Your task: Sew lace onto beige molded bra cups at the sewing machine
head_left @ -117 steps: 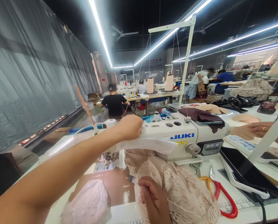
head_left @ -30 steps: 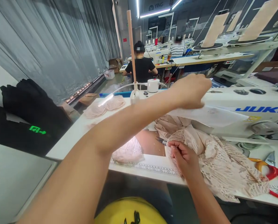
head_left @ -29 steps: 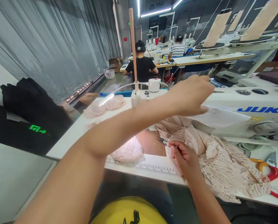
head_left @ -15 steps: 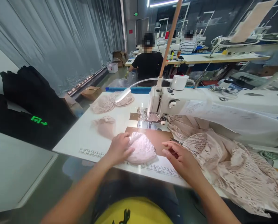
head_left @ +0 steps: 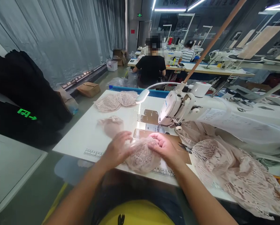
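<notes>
Both of my hands hold a small pink lace piece (head_left: 142, 153) at the front edge of the white sewing table (head_left: 88, 137). My left hand (head_left: 117, 147) grips its left side, fingers curled. My right hand (head_left: 164, 148) grips its right side, and small thread snips (head_left: 185, 147) stick out from behind it. The needle end of the white sewing machine (head_left: 177, 107) is just beyond my hands. A large pile of the same pink lace (head_left: 233, 175) lies to my right under the machine arm.
More lace pieces (head_left: 116, 100) and one single piece (head_left: 110, 123) lie farther left on the table. A lamp (head_left: 142, 95) shines on the needle plate. Black fabric (head_left: 20, 93) sits at far left. A person in black (head_left: 151, 67) sits at a station ahead.
My left hand came down from the machine top to the lace piece. My right hand left the big lace pile and took the piece's other side. The view swung left.
</notes>
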The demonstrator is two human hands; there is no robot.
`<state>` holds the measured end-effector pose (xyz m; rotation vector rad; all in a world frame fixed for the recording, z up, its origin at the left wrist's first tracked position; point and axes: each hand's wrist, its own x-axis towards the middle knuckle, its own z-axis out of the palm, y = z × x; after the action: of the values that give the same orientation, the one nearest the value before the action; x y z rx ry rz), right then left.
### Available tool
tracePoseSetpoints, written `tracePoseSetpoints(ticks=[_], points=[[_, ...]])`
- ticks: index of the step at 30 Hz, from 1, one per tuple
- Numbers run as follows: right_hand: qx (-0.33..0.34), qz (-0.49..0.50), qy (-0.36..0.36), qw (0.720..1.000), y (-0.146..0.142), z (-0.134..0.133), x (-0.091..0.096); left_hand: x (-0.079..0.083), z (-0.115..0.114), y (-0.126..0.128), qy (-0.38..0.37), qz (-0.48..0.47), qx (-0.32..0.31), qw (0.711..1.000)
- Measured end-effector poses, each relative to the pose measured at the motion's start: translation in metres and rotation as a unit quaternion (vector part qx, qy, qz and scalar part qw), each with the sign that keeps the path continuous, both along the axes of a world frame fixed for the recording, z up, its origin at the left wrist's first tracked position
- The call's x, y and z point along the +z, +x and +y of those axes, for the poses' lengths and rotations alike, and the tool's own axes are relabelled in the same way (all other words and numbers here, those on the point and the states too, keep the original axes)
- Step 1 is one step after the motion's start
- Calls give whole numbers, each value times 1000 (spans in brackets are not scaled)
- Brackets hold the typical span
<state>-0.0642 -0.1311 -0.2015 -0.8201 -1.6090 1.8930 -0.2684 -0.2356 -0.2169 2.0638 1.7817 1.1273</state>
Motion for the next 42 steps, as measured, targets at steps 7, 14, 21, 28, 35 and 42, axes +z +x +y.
tracePoseSetpoints(ticks=[7, 14, 21, 28, 35, 42], points=[[-48, -35, 115, 992, 8, -12, 3, -15, -8, -55, -135, 185, 61, 972], [-30, -86, 282, 955, 23, -24, 16, 12, -28, -44, -107, 82, 110, 985], [89, -64, 331, 937, 18, -36, 36, 43, -1, 11, -242, -311, -243, 887], [-89, -132, 454, 877, 21, -34, 20, 21, 6, 42, -214, -378, -149, 889], [-87, -83, 567, 815, 18, -39, 15, 16, 7, 42, -192, -360, -71, 910], [-151, -81, 678, 715, 18, -39, 9, 10, 7, 44, -182, -422, -42, 887]])
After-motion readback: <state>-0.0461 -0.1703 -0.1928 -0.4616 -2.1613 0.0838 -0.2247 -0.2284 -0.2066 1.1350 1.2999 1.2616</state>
